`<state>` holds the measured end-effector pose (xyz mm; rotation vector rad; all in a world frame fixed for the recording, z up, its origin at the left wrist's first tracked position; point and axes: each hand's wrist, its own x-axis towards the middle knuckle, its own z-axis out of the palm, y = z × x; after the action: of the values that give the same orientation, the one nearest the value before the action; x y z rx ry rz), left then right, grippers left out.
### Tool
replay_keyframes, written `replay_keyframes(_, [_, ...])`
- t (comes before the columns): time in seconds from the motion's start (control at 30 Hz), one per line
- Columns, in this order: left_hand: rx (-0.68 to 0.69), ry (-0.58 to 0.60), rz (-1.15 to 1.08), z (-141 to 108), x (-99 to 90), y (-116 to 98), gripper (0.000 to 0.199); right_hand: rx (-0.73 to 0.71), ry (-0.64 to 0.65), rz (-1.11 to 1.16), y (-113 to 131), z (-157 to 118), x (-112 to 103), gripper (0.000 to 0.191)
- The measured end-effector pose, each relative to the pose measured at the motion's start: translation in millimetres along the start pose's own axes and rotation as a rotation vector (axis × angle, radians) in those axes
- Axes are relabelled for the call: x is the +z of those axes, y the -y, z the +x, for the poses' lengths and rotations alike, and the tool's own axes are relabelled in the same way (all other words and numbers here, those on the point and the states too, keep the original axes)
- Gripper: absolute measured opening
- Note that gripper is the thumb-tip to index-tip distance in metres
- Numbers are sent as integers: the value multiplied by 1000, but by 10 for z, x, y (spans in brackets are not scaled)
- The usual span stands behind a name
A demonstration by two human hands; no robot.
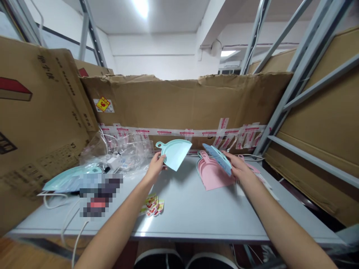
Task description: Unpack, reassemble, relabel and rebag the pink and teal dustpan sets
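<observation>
Holding a mint dustpan (pixel 176 154), the left hand (pixel 156 166) has clear plastic (pixel 133 149) beyond its left side; the right hand (pixel 236 165) grasps a blue brush (pixel 217 158), partly hiding a pink dustpan (pixel 212 176).

Mint dustpan (pixel 177 153), pink dustpan (pixel 215 177), seemingly blue brush (pixel 217 158)

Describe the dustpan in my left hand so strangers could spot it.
Find the grey table before the cardboard wall. Above its middle, your left hand holds a mint dustpan with a looped handle. It's raised, unlike the pink dustpan to its right.
</observation>
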<state>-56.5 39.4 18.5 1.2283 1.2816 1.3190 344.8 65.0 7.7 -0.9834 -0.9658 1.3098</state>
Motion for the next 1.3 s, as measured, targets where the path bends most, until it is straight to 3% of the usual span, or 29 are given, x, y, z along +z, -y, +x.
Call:
replay_keyframes(0.1, [43,13,15,17,13,73,45,65,13,23,62,-114,275,21])
replay_keyframes(0.2, [146,72,167,-8,30,115,45,68,137,-23,71,-269,597,33])
replay_keyframes(0.4, [400,231,449,-177,87,70,37,5,225,-131,-123,-678,1063,51])
replay_keyframes(0.5, [414,332,446,-302,186,43,41,-66,147,-170,-213,-768,1098,52])
replay_keyframes(0.7, [359,447,349,-526,376,2,52,-492,-31,-391,-304,-683,1034,53])
replay_keyframes(0.8, [316,512,319,-585,427,-9,53,-605,-112,-461,-343,-673,1078,50])
replay_keyframes(0.9, [291,534,338,-594,451,14,55,-614,-148,-491,-374,-683,1143,46])
replay_keyframes(1.07, [221,575,358,-524,438,84,52,-544,-83,-418,-389,-678,1146,43])
replay_keyframes(1.2, [241,483,322,-431,381,94,53,-454,58,-370,-411,-665,1063,61])
replay_keyframes(1.3, [290,389,307,-379,329,89,53,-368,156,-437,-453,-668,1040,61])
